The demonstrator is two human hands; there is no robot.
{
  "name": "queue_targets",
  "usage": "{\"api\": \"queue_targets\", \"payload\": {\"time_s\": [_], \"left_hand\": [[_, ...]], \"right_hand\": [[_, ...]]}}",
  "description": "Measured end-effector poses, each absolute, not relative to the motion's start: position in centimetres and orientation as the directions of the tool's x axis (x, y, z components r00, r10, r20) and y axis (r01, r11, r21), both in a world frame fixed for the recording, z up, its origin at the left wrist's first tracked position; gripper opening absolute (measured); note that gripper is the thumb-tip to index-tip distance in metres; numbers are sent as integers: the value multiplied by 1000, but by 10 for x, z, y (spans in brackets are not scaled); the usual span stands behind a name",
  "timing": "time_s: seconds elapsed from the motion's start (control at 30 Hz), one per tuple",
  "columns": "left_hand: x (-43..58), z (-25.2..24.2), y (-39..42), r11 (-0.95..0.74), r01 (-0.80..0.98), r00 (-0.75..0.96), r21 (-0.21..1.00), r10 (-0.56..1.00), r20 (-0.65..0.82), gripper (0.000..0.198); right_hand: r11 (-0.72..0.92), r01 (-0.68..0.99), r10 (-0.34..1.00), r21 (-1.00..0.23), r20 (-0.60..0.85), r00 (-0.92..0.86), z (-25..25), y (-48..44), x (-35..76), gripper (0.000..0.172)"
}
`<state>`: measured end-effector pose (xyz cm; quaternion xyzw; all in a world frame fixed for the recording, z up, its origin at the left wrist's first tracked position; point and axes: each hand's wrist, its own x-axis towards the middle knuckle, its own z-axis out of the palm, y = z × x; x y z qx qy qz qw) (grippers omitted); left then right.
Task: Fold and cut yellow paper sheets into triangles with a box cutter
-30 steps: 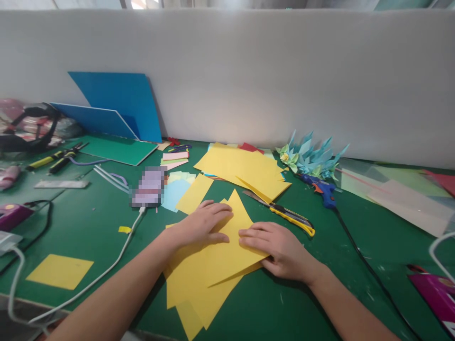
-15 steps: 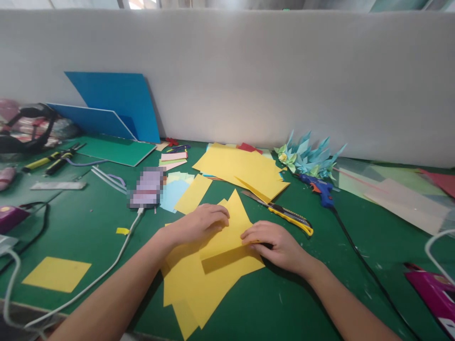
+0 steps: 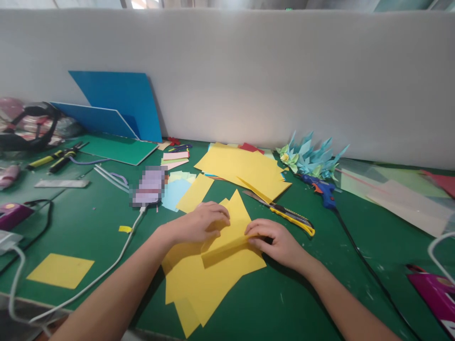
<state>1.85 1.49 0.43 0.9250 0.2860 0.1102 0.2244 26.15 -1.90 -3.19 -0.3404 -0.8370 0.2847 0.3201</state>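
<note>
A yellow paper sheet [image 3: 231, 232] lies on top of a loose pile of yellow sheets [image 3: 206, 284] on the green table [image 3: 305, 303]. Its near half is folded up toward the far edge. My left hand [image 3: 201, 222] rests on the sheet's left part with fingers curled, pinching the paper. My right hand [image 3: 275, 241] grips the fold's right end between thumb and fingers.
A yellow utility knife [image 3: 284, 214] lies just beyond my right hand. Further back are a stack of yellow paper [image 3: 241, 168], folded blue-green paper shapes [image 3: 309, 158] and a blue glue gun [image 3: 322, 189]. A phone [image 3: 149, 187] with a white cable, tools and blue boards [image 3: 117, 106] sit left.
The near half of the yellow sheet has been lifted and folded away from me. Both hands went from lying flat on the paper to gripping its fold.
</note>
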Motion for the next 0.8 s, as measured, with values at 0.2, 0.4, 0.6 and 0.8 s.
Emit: {"api": "queue_targets", "payload": {"time_s": [0.2, 0.4, 0.6, 0.8], "left_hand": [[20, -3, 19, -695, 402, 824, 596, 559, 96, 22], [17, -5, 23, -344, 476, 632, 809, 773, -43, 34], [17, 1, 20, -321, 575, 623, 752, 768, -148, 32], [24, -3, 18, -492, 589, 681, 642, 729, -65, 30]], "right_hand": [[526, 559, 836, -642, 269, -478, -34, -15, 253, 30], [432, 675, 900, -598, 238, -366, -37, -11, 245, 32], [334, 755, 943, -565, 195, -271, -39, -8, 239, 34], [252, 728, 966, -638, 124, -225, -38, 1, 240, 37]]}}
